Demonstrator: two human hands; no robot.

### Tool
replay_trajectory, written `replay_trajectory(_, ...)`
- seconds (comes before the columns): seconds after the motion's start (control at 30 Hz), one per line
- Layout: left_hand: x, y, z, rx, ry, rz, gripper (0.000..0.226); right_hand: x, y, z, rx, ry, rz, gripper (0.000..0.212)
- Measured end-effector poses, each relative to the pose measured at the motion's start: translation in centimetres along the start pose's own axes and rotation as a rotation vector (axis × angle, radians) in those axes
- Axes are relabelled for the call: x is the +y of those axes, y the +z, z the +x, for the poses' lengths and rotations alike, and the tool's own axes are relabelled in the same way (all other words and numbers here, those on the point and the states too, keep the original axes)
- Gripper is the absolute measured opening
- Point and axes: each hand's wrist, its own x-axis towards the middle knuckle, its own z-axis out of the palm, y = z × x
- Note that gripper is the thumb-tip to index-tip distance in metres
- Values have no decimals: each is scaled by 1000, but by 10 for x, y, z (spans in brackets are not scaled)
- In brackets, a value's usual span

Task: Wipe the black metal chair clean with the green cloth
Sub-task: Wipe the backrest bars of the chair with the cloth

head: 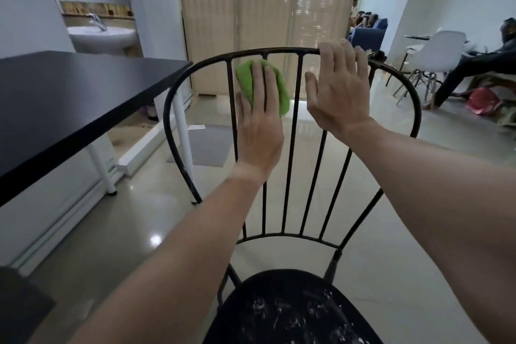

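Note:
The black metal chair stands right in front of me, its curved back of thin vertical bars facing me and its round black seat flecked with white marks. My left hand lies flat on the green cloth, pressing it against the upper bars left of centre. My right hand rests on the top rail, fingers hooked over it, thumb spread.
A black-topped table with white legs stands close on the left. A grey mat lies on the glossy tiled floor beyond. White chairs and a seated person are at the far right, a washbasin at the back left.

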Motion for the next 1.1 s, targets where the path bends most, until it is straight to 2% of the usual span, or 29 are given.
replay_trajectory(0.1,3,9,-38,-13,-153,-107,77,-1,4,0,0,31,-17,53)
replay_trajectory(0.2,8,18,-86,-65,-225,-153,85,-4,7,-1,25,49,-25,53)
replay_trajectory(0.3,9,24,-149,-133,-278,-182,76,-4,9,-1,45,51,-55,54)
replay_trajectory(0.43,0,20,-221,-320,-497,-385,83,-3,10,-3,88,37,-50,55)
replay_trajectory(0.5,-1,19,-229,-370,-555,-412,82,-2,12,-3,98,32,-40,56)
replay_trajectory(0.63,7,18,-188,-266,-530,-412,73,-3,10,-2,88,35,-41,56)
replay_trajectory(0.77,5,15,-106,-117,-337,-370,83,-1,6,-4,64,23,-25,55)
replay_trajectory(0.97,0,-41,20,-76,-48,-507,63,2,-5,-4,3,15,28,53)
replay_trajectory(1.1,-2,-86,87,135,-66,-400,57,-4,-10,-5,-29,40,22,55)
